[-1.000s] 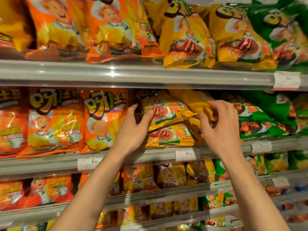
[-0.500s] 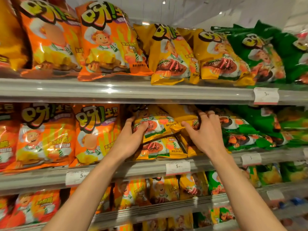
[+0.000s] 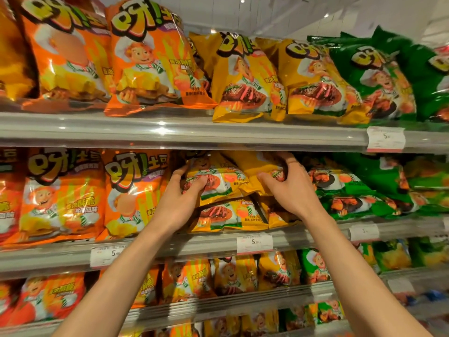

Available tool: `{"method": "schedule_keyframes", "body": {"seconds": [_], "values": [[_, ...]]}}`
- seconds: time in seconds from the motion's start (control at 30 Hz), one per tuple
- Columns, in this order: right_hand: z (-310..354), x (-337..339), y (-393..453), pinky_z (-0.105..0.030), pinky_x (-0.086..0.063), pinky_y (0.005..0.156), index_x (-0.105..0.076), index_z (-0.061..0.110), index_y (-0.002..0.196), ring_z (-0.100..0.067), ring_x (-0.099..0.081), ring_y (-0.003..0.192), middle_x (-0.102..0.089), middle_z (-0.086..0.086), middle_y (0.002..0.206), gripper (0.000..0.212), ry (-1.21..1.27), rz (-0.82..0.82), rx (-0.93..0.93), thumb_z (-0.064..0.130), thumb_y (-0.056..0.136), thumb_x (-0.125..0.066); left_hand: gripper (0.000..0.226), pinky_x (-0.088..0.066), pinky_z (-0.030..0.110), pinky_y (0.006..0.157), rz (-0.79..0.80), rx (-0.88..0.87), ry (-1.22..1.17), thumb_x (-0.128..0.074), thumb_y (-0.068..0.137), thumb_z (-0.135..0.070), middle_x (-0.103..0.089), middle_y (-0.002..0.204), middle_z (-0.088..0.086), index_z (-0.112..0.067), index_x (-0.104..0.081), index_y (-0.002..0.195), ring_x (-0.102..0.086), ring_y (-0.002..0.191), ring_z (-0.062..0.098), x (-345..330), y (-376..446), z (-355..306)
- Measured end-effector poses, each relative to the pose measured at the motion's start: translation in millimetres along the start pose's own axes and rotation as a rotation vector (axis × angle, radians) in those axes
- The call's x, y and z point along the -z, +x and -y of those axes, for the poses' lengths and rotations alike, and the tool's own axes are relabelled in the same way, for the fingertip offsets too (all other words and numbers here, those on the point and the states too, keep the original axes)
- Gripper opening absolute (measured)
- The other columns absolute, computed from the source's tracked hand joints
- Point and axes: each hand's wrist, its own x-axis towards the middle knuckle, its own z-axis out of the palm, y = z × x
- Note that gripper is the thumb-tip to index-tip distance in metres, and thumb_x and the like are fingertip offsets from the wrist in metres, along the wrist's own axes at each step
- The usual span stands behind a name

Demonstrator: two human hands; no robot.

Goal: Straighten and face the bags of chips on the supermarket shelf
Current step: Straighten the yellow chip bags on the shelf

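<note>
Yellow bags lie slumped in a heap on the middle shelf (image 3: 218, 242), between upright orange bags (image 3: 131, 193) and fallen green ones (image 3: 359, 190). A second ago our hands only hovered before them; now our left hand (image 3: 179, 198) grips the top bag (image 3: 218, 181) and our right hand (image 3: 289, 186) curls round its neighbour (image 3: 252, 166), so lifting can begin. We count four yellow bags here, two orange fully seen.

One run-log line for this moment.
left hand grips toppled yellow bag | right hand grips neighbouring yellow bag | middle shelf
</note>
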Motion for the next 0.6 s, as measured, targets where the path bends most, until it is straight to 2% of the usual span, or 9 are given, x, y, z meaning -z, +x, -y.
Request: {"method": "schedule_keyframes", "body": {"seconds": [0.07,0.13,0.23,0.3,0.4,0.5,0.6], "values": [[5.0,0.6,2.5,-0.044,-0.038,0.111,-0.047,0.011,0.144,-0.032,-0.042,0.135,-0.052,-0.013,0.142,0.077,0.014,-0.031,-0.008,0.055,0.084,-0.069,0.070,-0.050,0.043,0.104,-0.009,-0.013,0.005,-0.059,0.091,-0.061,-0.060,0.135,-0.004,-0.033,-0.035,0.151,-0.062,0.119,0.017,2.9,-0.4,1.0],[9.6,-0.9,0.1,-0.042,-0.036,0.111,-0.050,0.013,0.143,-0.033,-0.041,0.133,-0.051,-0.014,0.140,0.077,-0.035,-0.073,-0.008,0.058,0.084,-0.069,0.075,-0.047,0.044,0.107,-0.012,-0.031,0.015,-0.057,0.085,-0.069,-0.059,0.138,-0.006,-0.035,-0.038,0.150,-0.059,0.123,0.016,5.9,-0.7,2.3],[14.2,-7.3,-6.9,-0.040,-0.034,0.108,-0.049,0.012,0.144,-0.032,-0.037,0.133,-0.047,-0.017,0.141,0.078,-0.136,-0.155,-0.004,0.062,0.086,-0.064,0.084,-0.049,0.044,0.105,-0.014,-0.032,0.005,-0.055,0.076,-0.076,-0.061,0.134,-0.009,-0.038,-0.040,0.148,-0.061,0.121,0.015,7.7,-1.5,3.8],[11.4,-9.8,-9.0,-0.041,-0.031,0.112,-0.045,0.013,0.145,-0.033,-0.029,0.139,-0.039,-0.019,0.147,0.081,-0.135,-0.120,0.001,0.067,0.086,-0.059,0.086,-0.051,0.044,0.103,-0.001,-0.026,-0.014,-0.056,0.073,-0.077,-0.063,0.131,-0.009,-0.038,-0.040,0.148,-0.063,0.117,0.015,7.7,-2.4,2.4],[-4.2,-5.7,-10.0,-0.047,-0.024,0.120,-0.034,0.022,0.148,-0.031,-0.019,0.147,-0.030,-0.013,0.153,0.081,-0.020,0.037,0.041,0.070,0.086,-0.056,0.091,-0.053,0.044,0.101,0.005,-0.012,-0.048,-0.058,0.067,-0.081,-0.062,0.134,-0.008,-0.040,-0.040,0.147,-0.064,0.118,0.016,8.7,-1.3,2.7],[-15.0,-3.8,-12.7,-0.053,-0.026,0.119,-0.022,0.023,0.151,-0.032,-0.023,0.148,-0.033,-0.010,0.155,0.094,0.053,0.132,0.014,0.076,0.081,-0.056,0.091,-0.051,0.046,0.102,-0.003,0.000,-0.069,-0.060,0.066,-0.084,-0.060,0.137,-0.009,-0.044,-0.040,0.145,-0.061,0.122,0.018,9.2,0.1,4.7],[-12.8,-10.9,-15.3,-0.049,-0.035,0.114,-0.024,0.018,0.151,-0.026,-0.036,0.141,-0.038,-0.008,0.151,0.094,0.066,0.050,0.010,0.073,0.082,-0.058,0.092,-0.051,0.047,0.102,-0.010,0.000,-0.085,-0.061,0.065,-0.087,-0.060,0.137,-0.009,-0.046,-0.039,0.144,-0.062,0.122,0.018,8.3,0.0,7.5]]}}
